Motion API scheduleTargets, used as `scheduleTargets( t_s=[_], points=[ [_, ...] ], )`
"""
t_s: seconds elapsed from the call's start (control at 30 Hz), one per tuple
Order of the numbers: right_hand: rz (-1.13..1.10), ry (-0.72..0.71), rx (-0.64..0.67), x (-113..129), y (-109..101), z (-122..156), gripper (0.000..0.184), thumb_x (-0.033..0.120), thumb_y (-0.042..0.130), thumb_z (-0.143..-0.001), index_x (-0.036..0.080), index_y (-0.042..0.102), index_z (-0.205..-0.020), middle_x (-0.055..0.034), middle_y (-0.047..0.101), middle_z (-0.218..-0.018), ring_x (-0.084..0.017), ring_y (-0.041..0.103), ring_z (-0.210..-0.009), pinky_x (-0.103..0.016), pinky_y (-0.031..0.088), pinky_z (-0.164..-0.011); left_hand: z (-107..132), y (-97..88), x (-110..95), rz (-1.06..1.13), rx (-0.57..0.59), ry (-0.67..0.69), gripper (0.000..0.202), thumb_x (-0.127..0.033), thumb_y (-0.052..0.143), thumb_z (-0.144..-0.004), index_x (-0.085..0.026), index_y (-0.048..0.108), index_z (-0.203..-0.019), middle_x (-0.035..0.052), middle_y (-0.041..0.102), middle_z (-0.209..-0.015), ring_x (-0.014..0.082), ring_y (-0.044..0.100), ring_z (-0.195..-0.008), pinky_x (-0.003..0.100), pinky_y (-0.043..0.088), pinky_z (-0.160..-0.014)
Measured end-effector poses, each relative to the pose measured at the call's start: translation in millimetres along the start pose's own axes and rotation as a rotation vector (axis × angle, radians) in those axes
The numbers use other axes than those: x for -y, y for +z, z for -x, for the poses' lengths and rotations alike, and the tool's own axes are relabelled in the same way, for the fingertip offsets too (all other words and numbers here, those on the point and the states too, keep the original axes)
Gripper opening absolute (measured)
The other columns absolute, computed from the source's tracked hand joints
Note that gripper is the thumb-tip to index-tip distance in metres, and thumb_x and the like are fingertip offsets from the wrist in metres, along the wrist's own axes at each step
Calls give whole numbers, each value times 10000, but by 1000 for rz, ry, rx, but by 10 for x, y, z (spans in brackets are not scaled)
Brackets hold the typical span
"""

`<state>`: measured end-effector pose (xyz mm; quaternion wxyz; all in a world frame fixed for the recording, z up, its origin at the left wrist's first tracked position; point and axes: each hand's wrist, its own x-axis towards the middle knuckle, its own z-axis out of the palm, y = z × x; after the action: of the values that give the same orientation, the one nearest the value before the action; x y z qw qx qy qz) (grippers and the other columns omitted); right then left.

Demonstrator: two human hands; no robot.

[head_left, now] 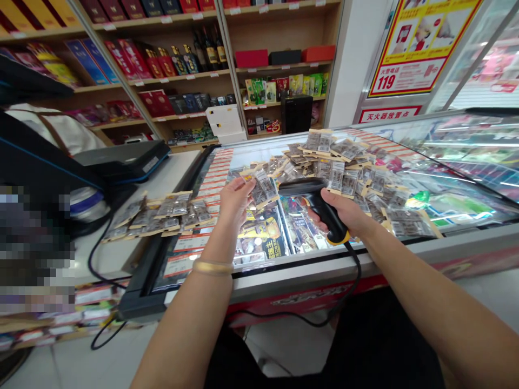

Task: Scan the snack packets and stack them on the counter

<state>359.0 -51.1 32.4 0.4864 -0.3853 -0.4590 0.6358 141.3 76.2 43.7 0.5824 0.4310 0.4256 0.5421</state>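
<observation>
My left hand (237, 197) pinches the edge of a small clear packet (264, 188) with dark contents and a tan strip. In my right hand (344, 210) is a black barcode scanner (324, 208) with yellow trim, its head pointing left towards the packet. The fingers wrap its handle, and a cable hangs from the bottom. Beyond both hands, a large heap of similar packets (344, 156) lies on the glass top of a chest freezer (255, 270). A smaller pile of such packets (162, 213) is at the left, by the freezer's edge.
A counter with a black device (121, 159) and the scanner's cable (320, 324) are to the left and below. Shelves (178, 75) of boxes and bottles stand behind. A white box (225, 121) sits at the freezer's far side. Frozen goods show through the glass.
</observation>
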Motion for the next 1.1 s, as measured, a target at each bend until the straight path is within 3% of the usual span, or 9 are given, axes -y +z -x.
scheduleTargets(
  t_s=[0.1,0.2,0.3,0.43,0.6,0.7,0.8,1.0,1.1],
  points=[
    [24,-7,1,31,103,-95,679,735,744,-725,149,634,-1051,13,567,-631,-110,493,-448,-227,384,-402,9,-57,-74,-25,19,23,453,-353,963,-465,-158,668,-748,12,684,-711,162,653,-726,260,467,-636],
    [24,-7,22,49,279,-260,688,725,772,-696,144,632,-1039,14,573,-619,-109,495,-435,-229,386,-399,-52,-263,-223,-79,-77,94,380,-327,919,-562,-155,694,-817,8,688,-718,131,621,-650,239,448,-596],
    [0,16,44,21,480,-461,658,702,780,-696,147,627,-1015,17,580,-605,-103,487,-417,-224,384,-392,-172,-655,-441,-160,-243,186,290,-252,848,-646,-149,697,-872,-6,676,-712,111,603,-609,226,453,-589],
    [-18,47,65,-56,723,-719,597,688,730,-760,154,624,-1004,26,566,-569,-100,468,-393,-218,375,-378,-351,-1330,-747,-351,-441,252,174,-202,761,-702,-140,708,-856,-17,638,-647,105,559,-546,231,445,-568],
    [-42,52,127,-111,950,-942,610,713,705,-780,144,623,-984,19,574,-595,-100,489,-411,-216,397,-378,-472,-1938,-942,-696,-599,204,164,-220,705,-778,-116,746,-898,86,726,-799,179,637,-667,319,519,-673],
    [-41,56,153,-137,1020,-1001,575,700,657,-838,144,628,-979,17,578,-595,-100,489,-412,-216,410,-382,-481,-2063,-947,-1033,-580,175,267,-246,682,-813,-88,756,-1015,164,768,-1017,277,715,-900,392,549,-835],
    [-41,68,154,-170,1040,-1023,558,689,647,-855,143,632,-969,15,590,-603,-96,493,-416,-211,418,-385,-493,-2101,-903,-1252,-535,174,295,-262,668,-818,-101,756,-1048,185,762,-1142,343,692,-1126,443,513,-1008],
    [-48,65,126,-165,1041,-1024,553,696,633,-864,151,636,-959,21,578,-581,-98,488,-401,-212,412,-372,-543,-2165,-835,-1142,-551,310,202,-300,702,-746,-182,740,-905,171,755,-1061,398,636,-1197,533,408,-1129],
    [-55,45,115,-66,981,-968,568,704,639,-856,156,633,-1002,23,573,-581,-103,488,-404,-213,408,-372,-491,-2027,-888,-1153,-538,432,210,-324,690,-749,-185,729,-901,184,731,-1056,402,601,-1214,549,356,-1150]
  ],
)
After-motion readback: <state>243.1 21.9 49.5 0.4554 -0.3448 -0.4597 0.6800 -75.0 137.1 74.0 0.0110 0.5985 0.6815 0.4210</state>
